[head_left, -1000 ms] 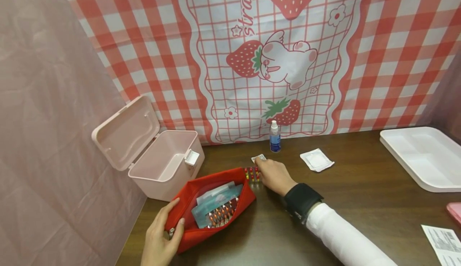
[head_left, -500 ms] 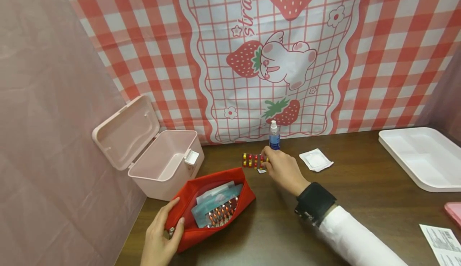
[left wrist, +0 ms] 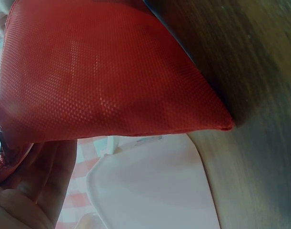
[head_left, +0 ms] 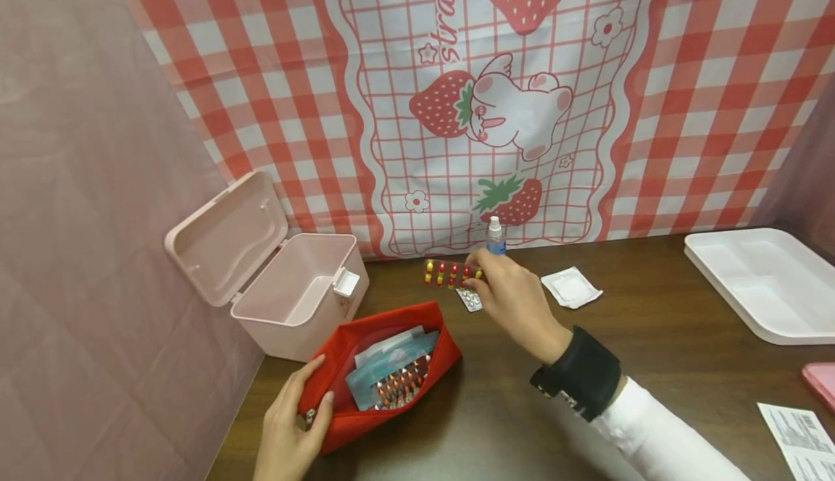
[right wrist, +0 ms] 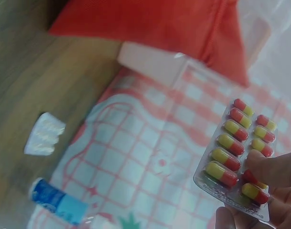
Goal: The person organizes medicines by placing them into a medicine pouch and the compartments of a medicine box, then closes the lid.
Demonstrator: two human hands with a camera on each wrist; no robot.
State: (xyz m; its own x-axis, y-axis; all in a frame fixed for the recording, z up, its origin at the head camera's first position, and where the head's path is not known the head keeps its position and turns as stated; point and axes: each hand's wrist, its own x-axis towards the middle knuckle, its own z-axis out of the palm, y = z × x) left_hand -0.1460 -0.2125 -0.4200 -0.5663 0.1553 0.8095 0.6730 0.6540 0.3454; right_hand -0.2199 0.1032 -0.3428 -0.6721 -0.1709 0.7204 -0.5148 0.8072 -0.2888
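Note:
My right hand [head_left: 518, 303] pinches a blister pack of red and yellow capsules [head_left: 443, 273] by one end, raised over the table beyond the red pouch [head_left: 391, 321]. In the right wrist view the thumb lies across the capsules of the blister pack [right wrist: 226, 148]. The pouch gapes open; inside lie teal and white packets [head_left: 388, 365] and another blister pack [head_left: 403, 383]. My left hand [head_left: 293, 412] grips the pouch's near left end by the zipper, thumb outside. The left wrist view shows the red fabric [left wrist: 97, 71] with fingers [left wrist: 55, 176] behind its edge.
A small silver blister pack [head_left: 471, 300] lies beneath the right hand, a spray bottle [head_left: 496, 238] behind it. An open pink box [head_left: 293, 321] stands left of the pouch. To the right are a white square packet [head_left: 572, 287], a white tray [head_left: 730, 289], a printed sheet [head_left: 796, 430] and a pink item [head_left: 823, 383].
My right hand has picked the capsule blister pack up off the table and lifted it, uncovering the small silver pack. The left hand stays on the pouch.

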